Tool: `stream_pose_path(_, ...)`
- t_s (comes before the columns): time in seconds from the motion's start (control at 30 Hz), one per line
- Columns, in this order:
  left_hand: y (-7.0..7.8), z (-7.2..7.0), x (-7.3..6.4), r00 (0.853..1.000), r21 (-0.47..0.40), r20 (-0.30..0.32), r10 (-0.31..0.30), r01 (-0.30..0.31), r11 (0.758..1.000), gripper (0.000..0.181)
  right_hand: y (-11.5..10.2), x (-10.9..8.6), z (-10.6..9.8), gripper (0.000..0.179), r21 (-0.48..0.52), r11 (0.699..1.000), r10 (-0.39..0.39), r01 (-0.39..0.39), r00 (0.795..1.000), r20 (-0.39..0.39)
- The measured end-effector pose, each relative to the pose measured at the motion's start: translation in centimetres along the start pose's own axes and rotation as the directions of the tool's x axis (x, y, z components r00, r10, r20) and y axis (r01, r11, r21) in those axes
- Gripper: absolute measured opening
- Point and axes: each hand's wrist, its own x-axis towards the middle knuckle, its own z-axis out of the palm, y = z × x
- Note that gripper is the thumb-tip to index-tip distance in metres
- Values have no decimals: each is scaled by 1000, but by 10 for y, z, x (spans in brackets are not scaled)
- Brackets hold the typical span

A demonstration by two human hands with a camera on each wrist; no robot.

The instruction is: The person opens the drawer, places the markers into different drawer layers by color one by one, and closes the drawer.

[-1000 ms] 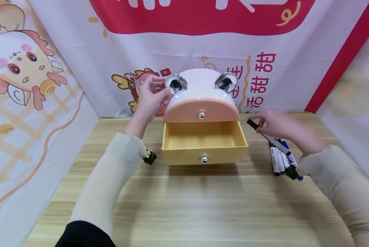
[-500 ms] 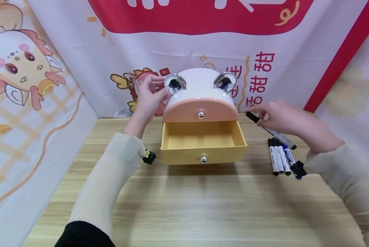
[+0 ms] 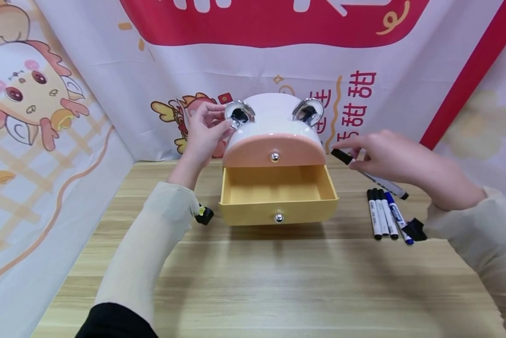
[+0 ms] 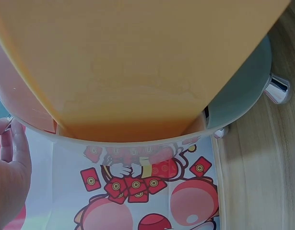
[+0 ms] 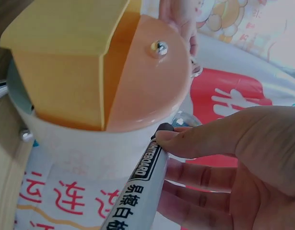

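A white frog-shaped drawer box (image 3: 274,110) stands at the back of the table, its yellow lower drawer (image 3: 278,211) pulled out and bare inside. Its pink upper drawer (image 3: 257,152) is closed. My left hand (image 3: 208,129) grips the silver-rimmed eye on the box's left side. To the right of the box, above the table, my right hand (image 3: 385,157) pinches a whiteboard marker (image 5: 142,177) near its black cap between thumb and fingers. Below that hand lie several white markers with black caps (image 3: 381,213) and a blue-capped marker (image 3: 397,215).
The wooden table (image 3: 253,281) is backed by a printed cloth (image 3: 253,65), with another printed cloth (image 3: 33,141) along the left. A black strap piece (image 3: 415,230) hangs at my right cuff, and another black piece (image 3: 204,215) is by my left cuff.
My right hand has lifted the marker up from the row of markers and slightly toward the box. The left hand stays on the frog's eye, and the drawer has not moved.
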Motion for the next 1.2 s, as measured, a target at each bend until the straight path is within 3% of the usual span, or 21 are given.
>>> stream_pose_path(0.47, 0, 0, 1, 1000, 2, 3, -7, 7, 1000, 31, -35, -9, -7, 55, -76, 987, -146, 139, 984, -105)
stream_pose_path(0.73, -1, -1, 1, 1000, 23, 5, -6, 6, 1000, 31, -50, -4, -4, 53, -95, 969, -235, 227, 968, -87)
stream_pose_path(0.93, -1, -1, 1, 1000, 20, 5, -3, 3, 1000, 31, -64, 5, -3, 54, -101, 934, -351, 342, 932, -86)
stream_pose_path(1.2, 1, -1, 0, 1000, 25, 7, -9, 9, 1000, 31, -80, 17, 2, 50, -58, 926, -375, 372, 926, -40)
